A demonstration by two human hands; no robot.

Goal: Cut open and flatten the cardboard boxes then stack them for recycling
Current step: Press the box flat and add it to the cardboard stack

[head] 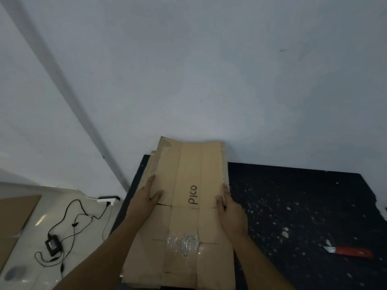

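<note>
A flattened brown cardboard box [186, 176], marked "PICO" and carrying a patch of clear tape, lies lengthwise on the left part of a dark speckled table [293, 206]. Its far end leans against the wall, and more cardboard edges show under its left side. My left hand [147, 197] holds the box's left edge, thumb on top and fingers along the side. My right hand [229, 210] grips the right edge, thumb on the top face. A red-handled box cutter [349, 251] with its blade out lies on the table at the right, apart from both hands.
A pale wall [209, 80] rises right behind the table. On the floor at the left lie a black power adapter [52, 244] with tangled cables, a white power strip [107, 199] and another brown cardboard sheet [14, 214]. White scraps speckle the tabletop.
</note>
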